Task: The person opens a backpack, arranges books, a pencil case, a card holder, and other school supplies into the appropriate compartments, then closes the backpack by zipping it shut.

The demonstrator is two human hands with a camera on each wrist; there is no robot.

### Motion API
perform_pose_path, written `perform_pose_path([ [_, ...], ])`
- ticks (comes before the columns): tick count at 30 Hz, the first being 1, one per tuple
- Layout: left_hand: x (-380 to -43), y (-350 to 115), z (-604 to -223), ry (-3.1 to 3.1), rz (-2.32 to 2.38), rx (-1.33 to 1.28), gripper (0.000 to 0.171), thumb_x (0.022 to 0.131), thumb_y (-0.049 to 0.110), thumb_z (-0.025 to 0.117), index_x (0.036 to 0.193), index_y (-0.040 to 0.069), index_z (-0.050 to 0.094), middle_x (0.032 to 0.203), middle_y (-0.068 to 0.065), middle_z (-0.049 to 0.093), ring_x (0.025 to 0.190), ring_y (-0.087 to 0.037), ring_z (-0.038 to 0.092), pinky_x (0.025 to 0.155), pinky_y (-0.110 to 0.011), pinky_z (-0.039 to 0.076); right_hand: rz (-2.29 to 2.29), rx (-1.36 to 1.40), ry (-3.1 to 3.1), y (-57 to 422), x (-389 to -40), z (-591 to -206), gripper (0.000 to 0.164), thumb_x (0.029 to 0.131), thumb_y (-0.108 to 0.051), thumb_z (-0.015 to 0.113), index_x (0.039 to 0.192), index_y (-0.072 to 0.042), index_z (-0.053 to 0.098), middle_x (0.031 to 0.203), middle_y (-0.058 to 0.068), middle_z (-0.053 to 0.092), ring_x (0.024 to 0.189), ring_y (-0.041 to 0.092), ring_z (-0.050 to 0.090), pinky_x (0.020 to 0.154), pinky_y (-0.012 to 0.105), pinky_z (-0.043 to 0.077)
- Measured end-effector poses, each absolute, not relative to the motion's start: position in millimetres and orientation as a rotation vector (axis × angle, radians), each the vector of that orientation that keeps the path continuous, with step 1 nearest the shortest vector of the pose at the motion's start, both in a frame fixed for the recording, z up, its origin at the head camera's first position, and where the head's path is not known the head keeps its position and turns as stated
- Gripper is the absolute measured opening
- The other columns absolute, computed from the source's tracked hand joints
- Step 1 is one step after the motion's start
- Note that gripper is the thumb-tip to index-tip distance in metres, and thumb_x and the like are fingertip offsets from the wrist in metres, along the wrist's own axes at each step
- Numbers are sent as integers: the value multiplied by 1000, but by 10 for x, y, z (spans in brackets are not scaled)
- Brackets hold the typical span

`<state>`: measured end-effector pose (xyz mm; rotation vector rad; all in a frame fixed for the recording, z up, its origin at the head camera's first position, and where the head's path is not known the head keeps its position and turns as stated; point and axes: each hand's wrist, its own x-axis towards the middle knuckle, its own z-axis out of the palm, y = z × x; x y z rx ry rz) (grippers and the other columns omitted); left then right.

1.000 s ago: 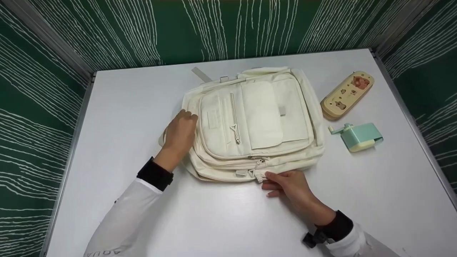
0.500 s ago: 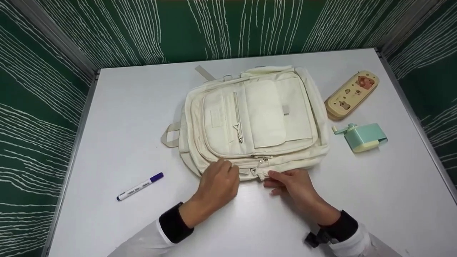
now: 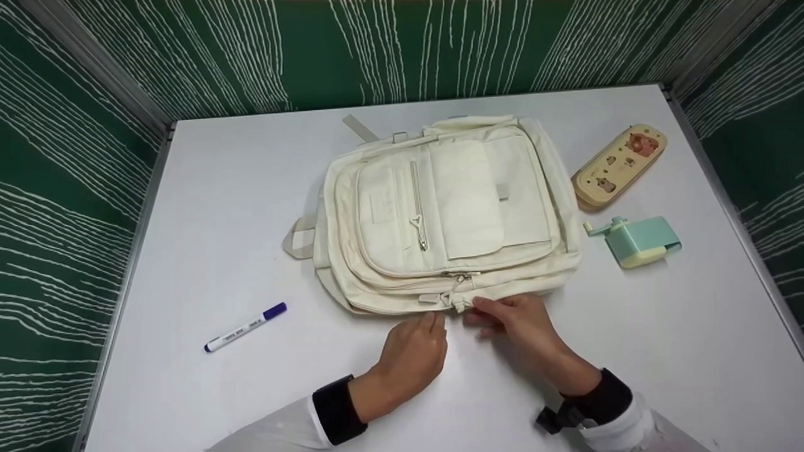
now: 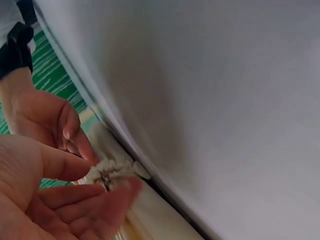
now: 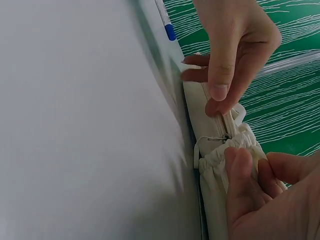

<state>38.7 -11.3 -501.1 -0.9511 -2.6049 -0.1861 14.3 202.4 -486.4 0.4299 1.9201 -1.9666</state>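
Observation:
A cream backpack [image 3: 465, 201] lies flat on the white table, front pockets up, its top loop to the left. My right hand [image 3: 518, 323] pinches the gathered fabric [image 5: 215, 157] of the side pocket at the bag's near edge. Just left of it, my left hand [image 3: 411, 351] is held by the same edge, fingers loosely bent. In the right wrist view, that hand's thumb and fingertips hover over the zipper [image 5: 225, 122], apart from its metal pull [image 5: 218, 138]. Nothing shows between the left thumb and fingers in the left wrist view.
A marker with a purple cap [image 3: 245, 328] lies on the table [image 3: 220, 207] at the left. To the bag's right are a tan pencil case [image 3: 619, 168] with animal pictures and a mint-green crank sharpener [image 3: 642, 242]. Green walls with white lines surround the table.
My left hand has left the bag's top end and moved right along the near edge toward my right hand, uncovering the loop and marker. The right hand keeps its pinch.

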Motion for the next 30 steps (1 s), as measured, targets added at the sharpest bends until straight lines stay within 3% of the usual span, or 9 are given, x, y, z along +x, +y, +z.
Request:
perform_pose_path([
  [5,406,-58,-4979,-2807,-327,-880,36,93,21,73,119,-5,69,105,-11,72,91,-22,66,74,-33,57,-1996,388,1892,2026,134,-4859,32,97,-11,74,118,12,70,103,20,77,88,24,79,71,34,62],
  [11,396,-26,-4976,-2975,-715,-767,49,94,21,73,132,-7,60,121,-14,65,109,-27,59,93,-38,51,-1991,361,1886,2039,125,-4852,33,97,-11,73,122,11,68,105,20,77,93,28,78,71,34,62],
  [14,359,-12,-4990,-3011,-932,-675,38,99,22,70,128,-2,63,118,-12,65,107,-26,62,88,-39,52,-1998,355,1890,2050,127,-4847,35,97,-10,73,124,11,67,106,19,77,93,27,78,70,33,62],
  [18,295,-10,-5009,-3009,-1226,-555,15,103,22,65,96,9,65,93,-3,65,85,-17,62,68,-31,50,-2005,332,1881,2053,129,-4843,36,98,-10,73,126,11,66,107,18,77,93,26,78,70,34,62],
  [20,262,-7,-5021,-2994,-1349,-513,26,104,22,65,81,14,56,77,4,57,70,-10,54,58,-26,42,-2004,327,1884,2057,132,-4842,35,98,-10,73,125,12,66,106,19,77,92,25,78,71,35,62],
  [23,222,20,-5052,-2937,-1564,-445,38,103,20,66,70,17,47,65,9,46,58,-4,43,53,-22,34,-1987,311,1917,2078,140,-4846,34,98,-9,72,124,11,66,103,19,78,89,23,78,70,35,62],
  [26,198,61,-5079,-2825,-1832,-318,44,101,14,68,64,15,45,58,11,41,51,-1,40,51,-19,32,-1968,291,1939,2097,144,-4853,33,99,-10,71,124,12,66,101,19,78,87,21,78,71,35,62],
  [30,178,116,-5098,-2667,-2088,-113,35,97,10,70,65,1,64,50,11,44,42,-1,45,45,-18,38,-1970,270,1914,2100,145,-4871,35,99,-11,71,124,13,66,103,20,77,90,23,78,73,36,63],
])
